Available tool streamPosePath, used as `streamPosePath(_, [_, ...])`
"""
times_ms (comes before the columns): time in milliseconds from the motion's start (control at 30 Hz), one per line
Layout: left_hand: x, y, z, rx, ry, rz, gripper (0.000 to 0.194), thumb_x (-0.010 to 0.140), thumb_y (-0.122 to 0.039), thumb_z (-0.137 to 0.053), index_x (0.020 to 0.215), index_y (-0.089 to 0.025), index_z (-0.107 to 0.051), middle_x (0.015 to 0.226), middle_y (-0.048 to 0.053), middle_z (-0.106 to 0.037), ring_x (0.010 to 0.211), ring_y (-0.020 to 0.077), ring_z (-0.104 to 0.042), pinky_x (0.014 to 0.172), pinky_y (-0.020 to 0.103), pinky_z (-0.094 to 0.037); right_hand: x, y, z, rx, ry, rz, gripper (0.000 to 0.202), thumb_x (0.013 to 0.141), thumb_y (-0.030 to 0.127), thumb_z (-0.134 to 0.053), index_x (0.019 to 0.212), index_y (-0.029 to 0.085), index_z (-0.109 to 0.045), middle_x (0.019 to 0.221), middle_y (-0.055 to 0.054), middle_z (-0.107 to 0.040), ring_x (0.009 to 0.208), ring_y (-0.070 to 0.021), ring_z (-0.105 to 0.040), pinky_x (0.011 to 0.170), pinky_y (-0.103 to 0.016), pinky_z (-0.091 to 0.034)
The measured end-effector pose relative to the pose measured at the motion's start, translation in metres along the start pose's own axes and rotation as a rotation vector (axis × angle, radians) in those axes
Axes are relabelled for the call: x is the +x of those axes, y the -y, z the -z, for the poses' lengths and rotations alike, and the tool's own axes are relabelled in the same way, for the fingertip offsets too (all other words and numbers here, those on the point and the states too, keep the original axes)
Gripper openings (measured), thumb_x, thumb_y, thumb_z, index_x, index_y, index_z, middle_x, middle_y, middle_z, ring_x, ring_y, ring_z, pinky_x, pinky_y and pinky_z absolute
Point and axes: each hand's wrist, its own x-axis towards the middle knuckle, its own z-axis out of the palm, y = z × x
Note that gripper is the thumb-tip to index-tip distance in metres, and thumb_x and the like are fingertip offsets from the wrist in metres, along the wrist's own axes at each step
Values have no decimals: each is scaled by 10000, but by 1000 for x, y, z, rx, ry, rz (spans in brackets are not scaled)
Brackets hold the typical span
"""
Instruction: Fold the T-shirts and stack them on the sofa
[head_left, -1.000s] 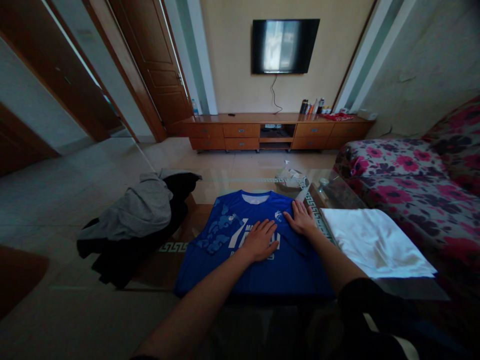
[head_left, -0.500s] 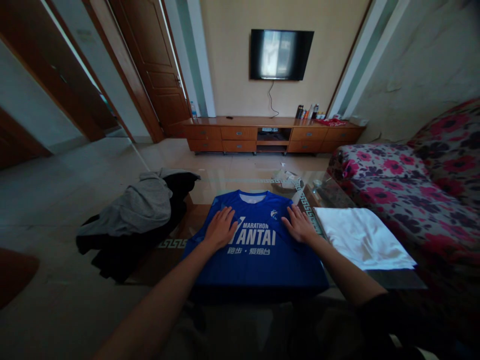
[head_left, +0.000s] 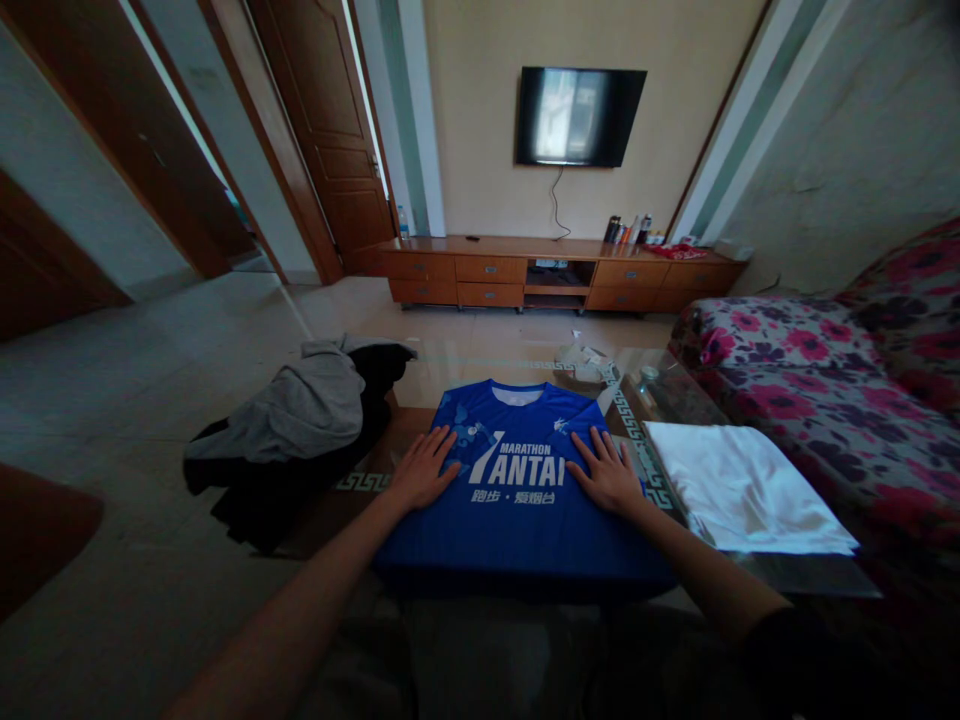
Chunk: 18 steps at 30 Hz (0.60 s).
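Observation:
A blue T-shirt [head_left: 517, 535] with white "MARATHON" lettering lies spread on the glass table, its white-lined collar away from me and its lower part hanging over the near edge. My left hand [head_left: 425, 468] rests flat on the shirt's left side, fingers spread, beside the printed letters. On the right side, my right hand [head_left: 606, 472] also lies flat with its fingers apart, just below the small chest logo. Neither hand grips the fabric. The shirt's sleeves cannot be made out clearly.
A folded white cloth [head_left: 742, 485] lies on the glass table [head_left: 825, 575] to the right. Heaped grey and black clothing [head_left: 307, 405] sits at the left. Crumpled plastic [head_left: 583, 360] is at the far side. A flowered sofa [head_left: 795, 400] stands at right, a low cabinet [head_left: 491, 270] beyond.
My left hand has slid outward and toward me, uncovering more of the print. My right hand has shifted slightly toward me. The whole view has moved a little.

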Motion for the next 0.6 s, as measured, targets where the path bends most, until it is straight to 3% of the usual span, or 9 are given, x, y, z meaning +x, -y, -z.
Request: streamPosePath(600, [89, 45, -11, 26, 30, -13, 679, 1013, -580, -284, 1604, -246, -298, 1687, 37, -250, 1565, 232, -185, 1270, 459, -122, 86, -16, -1, 17, 21, -4, 773, 967, 755, -252, 1636, 371, -204, 1725, -16, -44, 1579, -295, -27, 1257, -528, -19])
